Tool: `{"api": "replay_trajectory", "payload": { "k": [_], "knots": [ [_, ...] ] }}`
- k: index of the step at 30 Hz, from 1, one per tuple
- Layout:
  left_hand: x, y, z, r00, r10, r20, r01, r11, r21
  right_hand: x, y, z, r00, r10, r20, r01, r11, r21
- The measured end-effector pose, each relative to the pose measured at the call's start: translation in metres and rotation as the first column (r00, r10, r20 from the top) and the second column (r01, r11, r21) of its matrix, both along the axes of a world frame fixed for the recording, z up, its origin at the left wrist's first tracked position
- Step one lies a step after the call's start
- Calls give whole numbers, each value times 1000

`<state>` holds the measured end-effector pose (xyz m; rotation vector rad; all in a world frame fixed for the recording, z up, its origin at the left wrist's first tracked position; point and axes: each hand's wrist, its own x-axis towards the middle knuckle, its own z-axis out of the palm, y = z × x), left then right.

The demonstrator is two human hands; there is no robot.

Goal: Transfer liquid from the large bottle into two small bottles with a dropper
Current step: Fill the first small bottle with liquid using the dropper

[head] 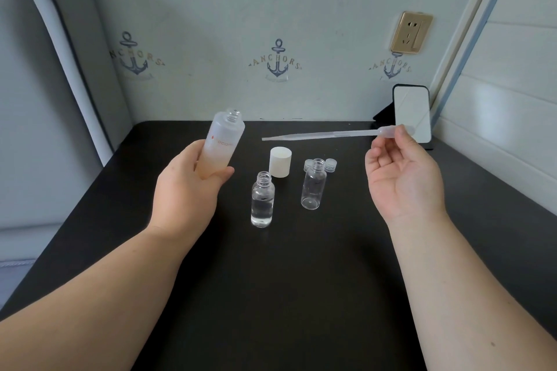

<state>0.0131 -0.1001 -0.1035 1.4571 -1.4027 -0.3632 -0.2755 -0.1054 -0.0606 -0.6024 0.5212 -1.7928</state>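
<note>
My left hand (193, 187) grips the lower part of the large frosted bottle (221, 141), which is uncapped and held above the table, tilted slightly right. My right hand (401, 178) pinches the bulb of a long clear dropper (325, 134), held level with its tip pointing left toward the large bottle. Two small clear bottles stand open on the black table (271, 280): the left one (262, 203) holds clear liquid to about half its height, the right one (313, 185) looks empty.
The large bottle's white cap (281, 162) stands behind the small bottles, with two small clear caps (330, 164) beside it. A phone (411, 113) leans on a stand at the back right. A wall runs behind, a padded panel on the left.
</note>
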Motion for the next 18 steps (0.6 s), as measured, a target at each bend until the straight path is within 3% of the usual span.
{"api": "replay_trajectory", "payload": {
  "k": [18],
  "knots": [
    [2,-4,-2,993,48,-103,-42,997,60,-3,-5,-4,996,7,-85,-6,1000,11]
  ]
}}
